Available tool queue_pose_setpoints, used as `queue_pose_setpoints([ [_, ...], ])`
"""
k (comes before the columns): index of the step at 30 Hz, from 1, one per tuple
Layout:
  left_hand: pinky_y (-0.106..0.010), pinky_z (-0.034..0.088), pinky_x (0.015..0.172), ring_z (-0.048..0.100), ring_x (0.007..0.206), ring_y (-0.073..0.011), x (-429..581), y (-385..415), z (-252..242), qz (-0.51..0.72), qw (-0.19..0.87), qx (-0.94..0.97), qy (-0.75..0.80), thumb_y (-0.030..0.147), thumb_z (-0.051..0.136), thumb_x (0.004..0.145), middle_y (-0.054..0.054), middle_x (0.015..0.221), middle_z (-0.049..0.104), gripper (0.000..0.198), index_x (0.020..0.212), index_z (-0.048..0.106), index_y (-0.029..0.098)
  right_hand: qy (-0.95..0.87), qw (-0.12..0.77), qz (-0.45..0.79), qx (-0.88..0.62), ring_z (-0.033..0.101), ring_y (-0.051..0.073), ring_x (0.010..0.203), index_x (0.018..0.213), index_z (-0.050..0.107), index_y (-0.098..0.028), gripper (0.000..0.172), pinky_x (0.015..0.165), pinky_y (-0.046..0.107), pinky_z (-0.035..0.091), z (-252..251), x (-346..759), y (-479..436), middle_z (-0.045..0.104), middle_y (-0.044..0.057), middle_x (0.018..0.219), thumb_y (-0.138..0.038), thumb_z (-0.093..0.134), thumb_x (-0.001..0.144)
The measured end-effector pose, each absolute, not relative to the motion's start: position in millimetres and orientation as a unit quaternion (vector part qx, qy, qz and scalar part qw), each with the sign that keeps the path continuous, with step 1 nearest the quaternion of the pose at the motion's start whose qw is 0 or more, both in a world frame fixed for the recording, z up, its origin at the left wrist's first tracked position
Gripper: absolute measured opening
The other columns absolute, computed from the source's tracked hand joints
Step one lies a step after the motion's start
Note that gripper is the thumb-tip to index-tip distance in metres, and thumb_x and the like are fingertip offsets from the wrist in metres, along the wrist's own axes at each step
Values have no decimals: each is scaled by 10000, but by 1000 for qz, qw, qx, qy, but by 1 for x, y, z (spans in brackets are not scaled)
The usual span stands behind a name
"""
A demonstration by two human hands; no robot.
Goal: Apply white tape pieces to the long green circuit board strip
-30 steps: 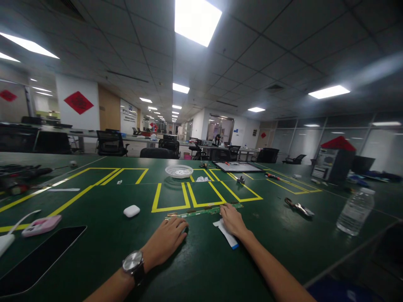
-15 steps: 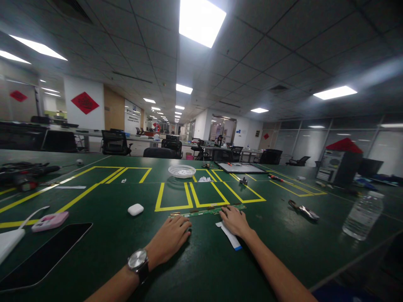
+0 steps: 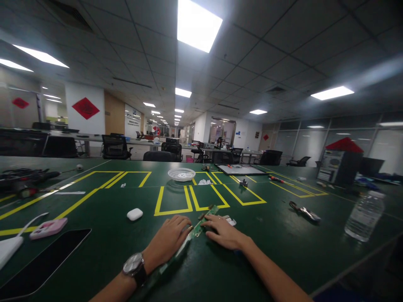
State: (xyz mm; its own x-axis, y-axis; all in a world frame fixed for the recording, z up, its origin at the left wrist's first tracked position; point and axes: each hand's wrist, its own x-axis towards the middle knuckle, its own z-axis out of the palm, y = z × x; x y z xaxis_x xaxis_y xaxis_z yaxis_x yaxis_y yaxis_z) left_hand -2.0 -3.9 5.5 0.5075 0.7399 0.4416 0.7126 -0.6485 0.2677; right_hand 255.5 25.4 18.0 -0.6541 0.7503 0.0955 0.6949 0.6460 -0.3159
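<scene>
A long narrow green circuit board [image 3: 201, 224] lies on the green table mat [image 3: 277, 247], running from near the yellow tape boxes back toward me between my hands. My left hand [image 3: 166, 241], with a wristwatch, rests on the board's left side, fingers curled over its edge. My right hand [image 3: 222, 233] lies flat with its fingers on the board's far part. A white ribbon strip [image 3: 229, 219] shows just beyond my right hand.
White earbud case [image 3: 134, 214], pink device [image 3: 48, 228] and dark tablet [image 3: 37, 262] lie to the left. Pliers [image 3: 304, 211] and a water bottle [image 3: 364, 216] are on the right. A white basket [image 3: 181, 173] and a flat panel [image 3: 241, 169] sit farther back, by yellow tape boxes [image 3: 171, 200].
The circuit board lay crosswise along the tape boxes' front edge; it has turned and now points toward me. Both hands drew closer to me and together with it.
</scene>
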Motion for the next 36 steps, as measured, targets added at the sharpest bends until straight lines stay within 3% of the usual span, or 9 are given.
queue_pose_setpoints([
  [5, -366, 424, 938, 543, 1120, -216, 0, -6, 1, 249, 55, 869, 424, 276, 427, 996, -52, 1210, 610, 253, 1197, 578, 247, -932, 130, 147, -304, 369, 250, 1373, 1236, 582, -225, 392, 1146, 430, 219, 18, 238, 10, 443, 92, 1476, -326, 593, 858],
  [11, -412, 398, 1008, 460, 1279, -233, 3, -8, -9, 228, 55, 880, 414, 319, 437, 993, -49, 1393, 512, 335, 1321, 497, 288, -934, 164, 121, -293, 493, 216, 1251, 1153, 602, -247, 288, 1116, 395, 261, 20, 231, 2, 579, 47, 1331, -272, 585, 866],
  [15, -432, 374, 1047, 426, 1324, -250, 5, -9, -11, 225, 51, 880, 416, 401, 438, 992, -65, 1455, 458, 375, 1340, 497, 273, -865, 200, 19, -461, 570, 220, 1082, 1045, 641, -203, 214, 971, 348, 379, 22, 243, 15, 655, 82, 1117, -257, 487, 907],
  [18, -445, 357, 1063, 410, 1343, -262, 6, -11, -11, 205, 50, 886, 414, 442, 454, 980, -71, 1480, 434, 420, 1360, 490, 267, -765, 162, -45, -622, 552, 271, 1074, 1057, 648, -175, 269, 915, 385, 400, 20, 261, 28, 624, 138, 1121, -319, 487, 896],
  [21, -467, 342, 1064, 408, 1345, -273, 7, -12, -12, 186, 48, 891, 412, 461, 449, 978, -75, 1471, 449, 425, 1354, 501, 269, -719, 104, -50, -685, 531, 324, 1096, 1113, 637, -169, 349, 872, 427, 421, 15, 276, 35, 593, 168, 1152, -386, 510, 870],
  [36, -459, 312, 1059, 396, 1350, -271, 6, -9, -14, 177, 55, 891, 415, 481, 415, 985, -76, 1477, 441, 435, 1356, 496, 269, -824, 184, 56, -533, 567, 185, 880, 927, 666, -186, 147, 758, 259, 391, 10, 259, 28, 635, 56, 919, -244, 580, 823],
])
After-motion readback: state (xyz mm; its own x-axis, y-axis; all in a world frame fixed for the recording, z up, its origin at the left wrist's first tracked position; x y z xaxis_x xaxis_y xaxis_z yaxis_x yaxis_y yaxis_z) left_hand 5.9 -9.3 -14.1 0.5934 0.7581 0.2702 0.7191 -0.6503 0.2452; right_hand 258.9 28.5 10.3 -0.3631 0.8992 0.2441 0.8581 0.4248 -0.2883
